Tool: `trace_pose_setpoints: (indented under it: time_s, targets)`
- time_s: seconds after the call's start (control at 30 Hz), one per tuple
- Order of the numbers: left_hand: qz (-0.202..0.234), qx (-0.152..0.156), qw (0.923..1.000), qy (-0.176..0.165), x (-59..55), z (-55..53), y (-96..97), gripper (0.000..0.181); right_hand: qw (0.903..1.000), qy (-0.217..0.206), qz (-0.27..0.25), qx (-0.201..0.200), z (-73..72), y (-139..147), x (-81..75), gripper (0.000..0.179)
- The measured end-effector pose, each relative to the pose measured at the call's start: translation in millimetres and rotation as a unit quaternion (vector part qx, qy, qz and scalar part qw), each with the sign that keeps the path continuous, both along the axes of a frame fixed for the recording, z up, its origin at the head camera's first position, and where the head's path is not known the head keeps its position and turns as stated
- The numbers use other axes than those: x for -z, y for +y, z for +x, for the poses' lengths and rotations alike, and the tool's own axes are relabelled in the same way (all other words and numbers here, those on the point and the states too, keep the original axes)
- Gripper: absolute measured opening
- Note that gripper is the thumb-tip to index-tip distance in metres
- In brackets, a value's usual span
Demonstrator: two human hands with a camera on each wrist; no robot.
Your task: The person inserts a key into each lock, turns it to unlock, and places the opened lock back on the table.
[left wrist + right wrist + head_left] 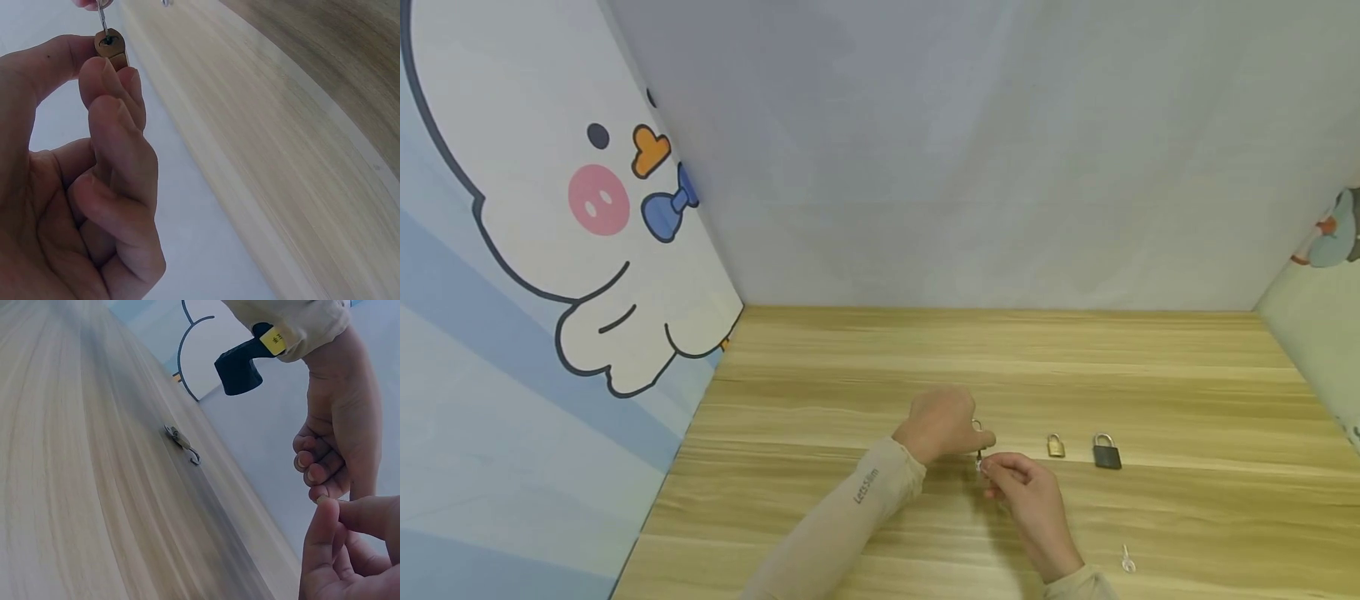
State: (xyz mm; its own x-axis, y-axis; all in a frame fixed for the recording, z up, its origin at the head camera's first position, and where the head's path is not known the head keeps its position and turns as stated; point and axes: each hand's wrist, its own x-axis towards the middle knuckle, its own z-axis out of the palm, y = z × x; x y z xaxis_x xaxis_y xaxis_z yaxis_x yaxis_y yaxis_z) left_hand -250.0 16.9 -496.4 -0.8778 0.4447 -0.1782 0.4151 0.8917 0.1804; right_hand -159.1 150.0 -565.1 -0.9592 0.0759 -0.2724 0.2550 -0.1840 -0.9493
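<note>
Left wrist: key [102, 17] at keyhole [109, 41]

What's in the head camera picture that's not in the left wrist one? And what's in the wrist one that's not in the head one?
Only the head view shows the big cartoon bird, and the bodies of the black padlock and small gold padlock on the table.

Only the left wrist view shows the palm side of the left hand and the keyhole of the lock it pinches.

Both show the table, the left hand, some of the right hand, and the silvery key it holds.
</note>
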Motion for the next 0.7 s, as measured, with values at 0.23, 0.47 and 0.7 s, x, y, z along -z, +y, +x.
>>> trace_pose_setpoints:
  time_s: [0.23, 0.47, 0.7]
  targets:
    - [0.002, -0.003, 1.0000, 0.001, 2.5, 1.2, -2.5, 0.060, 0.9999, 0.004, 0.007, 0.014, 0.2, -6, 2.4, 0.016]
    - [-0.011, -0.002, 0.9999, 0.002, 3.3, 4.4, -3.6, 0.059, 0.9992, -0.002, -0.004, 0.039, 0.1, -13, 4.3, 0.019]
    - [0.011, -0.012, 0.9998, -0.011, 3.5, 9.0, -5.4, 0.056, 0.9969, -0.014, -0.022, 0.074, -0.3, -21, 4.6, 0.019]
